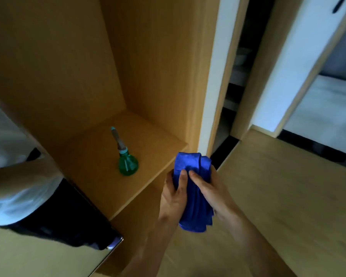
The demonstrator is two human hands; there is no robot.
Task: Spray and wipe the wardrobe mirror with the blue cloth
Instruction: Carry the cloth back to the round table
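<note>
1. Gripping the blue cloth [194,206] with both hands, close together, thumbs nearly touching on the front of it.
2. Left hand [173,193] is curled round the cloth's left edge with the thumb pressed on top. Right hand [210,191] wraps the right edge the same way. Both forearms come up from the bottom of the view.
3. Cloth is bunched into a long roll, sitting right of the spray bottle [127,163] and nearer the camera, well apart from it.
4. The green bottle stands on its base on the wooden shelf [154,144] of the open wardrobe compartment, nozzle end up.
5. Wardrobe mirror [28,176] is left of the bottle and reflects a white top and dark trousers.
6. Wood floor [268,196] is off to the bottle's right.
</note>
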